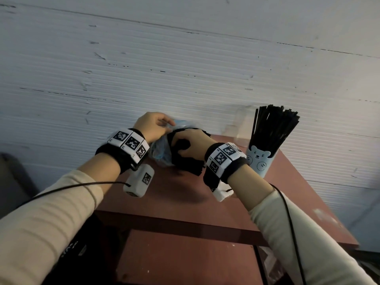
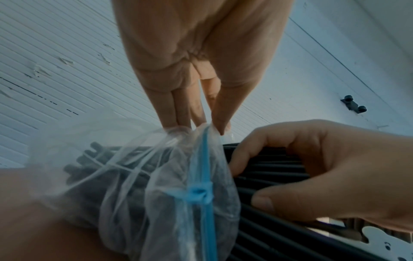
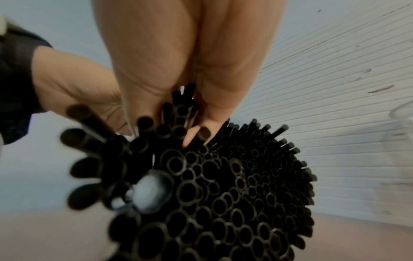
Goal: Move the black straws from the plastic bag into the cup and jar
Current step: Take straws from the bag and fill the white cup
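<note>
A clear plastic bag (image 2: 138, 176) with a blue zip strip lies on the reddish table (image 1: 185, 202), its open end turned right. My left hand (image 1: 153, 124) pinches the bag's rim (image 2: 208, 128) between thumb and fingers. Black straws (image 2: 268, 176) stick out of the bag's mouth; my right hand (image 1: 191, 145) grips a bunch of them, thumb below and fingers over the top. In the right wrist view the straws' open ends (image 3: 223, 185) face the camera. A light blue cup (image 1: 260, 161) with a bear drawing stands at the right, filled with upright black straws (image 1: 273, 128). Behind it stands a clear jar (image 1: 241, 128), apparently empty.
A white ribbed wall (image 1: 185, 68) rises right behind the table. The table's front edge (image 1: 174, 225) runs below my wrists, with a lower shelf beneath. Cables trail from both wrist units along my sleeves.
</note>
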`<state>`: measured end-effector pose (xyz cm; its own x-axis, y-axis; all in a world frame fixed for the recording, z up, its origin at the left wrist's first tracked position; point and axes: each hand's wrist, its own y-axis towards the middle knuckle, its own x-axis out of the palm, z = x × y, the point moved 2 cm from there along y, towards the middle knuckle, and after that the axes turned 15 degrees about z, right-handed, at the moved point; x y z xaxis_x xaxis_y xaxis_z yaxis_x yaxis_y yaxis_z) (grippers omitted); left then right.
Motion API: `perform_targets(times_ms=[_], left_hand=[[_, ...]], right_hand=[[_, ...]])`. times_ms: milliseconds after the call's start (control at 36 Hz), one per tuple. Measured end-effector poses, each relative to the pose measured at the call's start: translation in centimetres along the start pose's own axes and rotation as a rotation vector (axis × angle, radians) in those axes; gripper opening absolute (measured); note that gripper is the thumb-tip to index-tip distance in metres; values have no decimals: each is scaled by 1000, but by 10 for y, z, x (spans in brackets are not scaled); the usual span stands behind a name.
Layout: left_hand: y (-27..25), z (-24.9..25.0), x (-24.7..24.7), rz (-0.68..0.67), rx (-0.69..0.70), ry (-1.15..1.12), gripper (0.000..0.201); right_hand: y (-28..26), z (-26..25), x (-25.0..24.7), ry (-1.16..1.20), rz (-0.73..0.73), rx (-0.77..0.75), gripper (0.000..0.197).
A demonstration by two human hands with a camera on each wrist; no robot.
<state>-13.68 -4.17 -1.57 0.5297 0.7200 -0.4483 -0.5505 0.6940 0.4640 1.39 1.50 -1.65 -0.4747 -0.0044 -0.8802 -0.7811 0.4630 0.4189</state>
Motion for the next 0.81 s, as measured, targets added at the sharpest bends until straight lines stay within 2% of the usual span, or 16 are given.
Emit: perform_targets(times_ms=[139, 222, 306, 444, 556, 667, 722, 805], left_hand=[[-1, -2, 0, -15, 0, -22, 27], [-5, -2, 0, -39, 34, -15, 19], [-9, -1, 0, -93, 81, -22, 22], [-21, 9, 3, -191, 230, 116, 47], [-30, 30, 12, -216, 353, 285, 79], [-40, 59, 36, -282, 476, 387, 64], [-42, 66, 47, -327, 493, 418, 57], [-45, 74, 55, -320, 516, 453, 41]], right_hand=[[-4, 4, -9, 67, 50, 38, 32], [-10, 10, -16, 101, 89, 57, 30], [-16, 16, -23, 131, 108, 93, 28], [-32, 26, -39, 182, 65, 137, 25], [-45, 29, -54, 170, 63, 144, 25], [-59, 24, -69, 135, 76, 127, 27], [-67, 20, -76, 142, 69, 115, 27], [-79, 18, -87, 139, 93, 92, 27]])
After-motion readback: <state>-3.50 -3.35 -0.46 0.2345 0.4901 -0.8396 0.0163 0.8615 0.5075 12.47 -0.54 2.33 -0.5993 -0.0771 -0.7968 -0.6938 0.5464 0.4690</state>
